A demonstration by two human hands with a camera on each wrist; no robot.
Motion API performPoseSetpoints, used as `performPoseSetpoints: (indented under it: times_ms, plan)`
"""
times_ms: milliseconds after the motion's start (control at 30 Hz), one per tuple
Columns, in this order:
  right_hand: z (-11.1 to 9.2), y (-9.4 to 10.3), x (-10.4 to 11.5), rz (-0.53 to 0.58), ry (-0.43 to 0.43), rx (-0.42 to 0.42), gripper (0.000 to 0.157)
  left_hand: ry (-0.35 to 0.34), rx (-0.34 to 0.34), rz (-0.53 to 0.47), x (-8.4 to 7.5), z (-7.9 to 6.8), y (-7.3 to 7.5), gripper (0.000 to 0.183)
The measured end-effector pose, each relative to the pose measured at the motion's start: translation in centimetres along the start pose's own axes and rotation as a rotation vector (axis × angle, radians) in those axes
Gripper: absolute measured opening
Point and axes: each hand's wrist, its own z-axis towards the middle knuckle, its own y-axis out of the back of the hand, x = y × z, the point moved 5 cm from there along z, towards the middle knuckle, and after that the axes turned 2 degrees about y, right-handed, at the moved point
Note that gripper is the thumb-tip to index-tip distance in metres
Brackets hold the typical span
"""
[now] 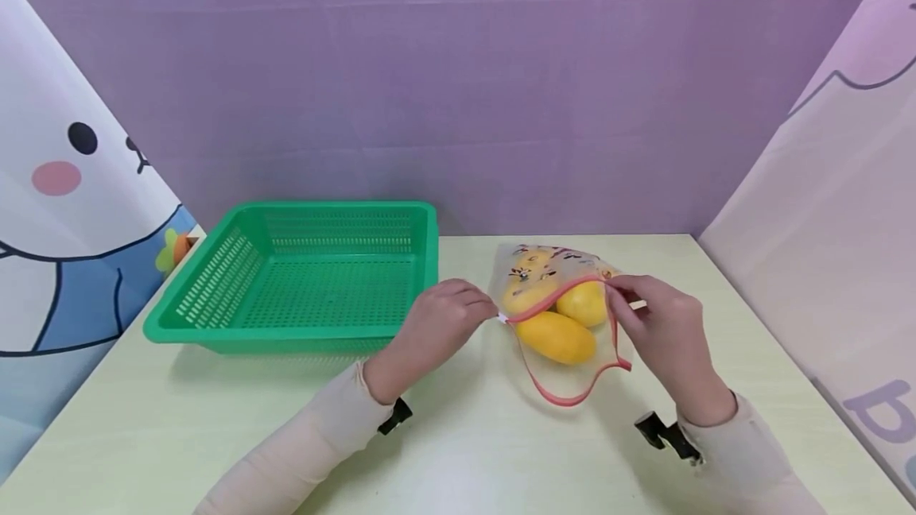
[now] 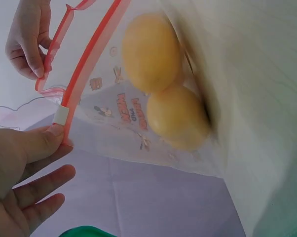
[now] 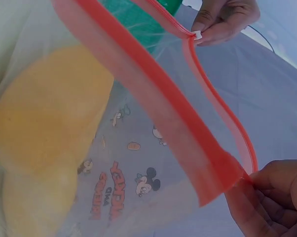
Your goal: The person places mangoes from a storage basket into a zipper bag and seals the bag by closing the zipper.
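A clear zip bag (image 1: 558,255) with printed cartoon figures lies on the table, its red-edged mouth spread wide. Several yellow fruits are inside, among them an oval one (image 1: 556,338) near the mouth and a rounder one (image 1: 583,304) behind it. My left hand (image 1: 445,320) pinches the left end of the red zip between thumb and forefinger, beside a white slider (image 2: 61,115); its other fingers are spread in the left wrist view. At the right side of the mouth, my right hand (image 1: 665,332) pinches the red edge with thumb and fingertips.
A green plastic basket (image 1: 286,338) with slotted walls stands left of the bag, just beyond my left hand; nothing shows inside it. The pale table (image 1: 487,459) meets a purple cloth backdrop (image 1: 444,102) behind, with printed cloths at both sides.
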Motion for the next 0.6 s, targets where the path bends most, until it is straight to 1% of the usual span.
performPoseSetpoints:
  times_ms: [133, 233, 333, 500, 600]
  plan:
    - [0.2, 0.5, -0.2, 0.017, 0.000, -0.034, 0.019, -0.003, -0.023, -0.106, 0.0, 0.2, 0.4, 0.016]
    - [0.4, 0.9, -0.3, 0.030, 0.000, -0.055, 0.020, -0.008, -0.046, -0.163, 0.0, 0.5, 0.6, 0.016]
    - [0.6, 1.2, -0.4, 0.043, -0.002, -0.074, 0.020, -0.008, -0.070, -0.203, 0.0, 0.7, 1.0, 0.015]
    - [1.0, 1.8, -0.6, 0.061, -0.008, -0.098, 0.020, 0.011, -0.104, -0.256, -0.1, 1.2, 1.6, 0.014]
    - [1.4, 2.1, -0.5, 0.077, -0.002, -0.104, 0.020, 0.019, -0.141, -0.295, -0.2, 1.5, 2.1, 0.014]
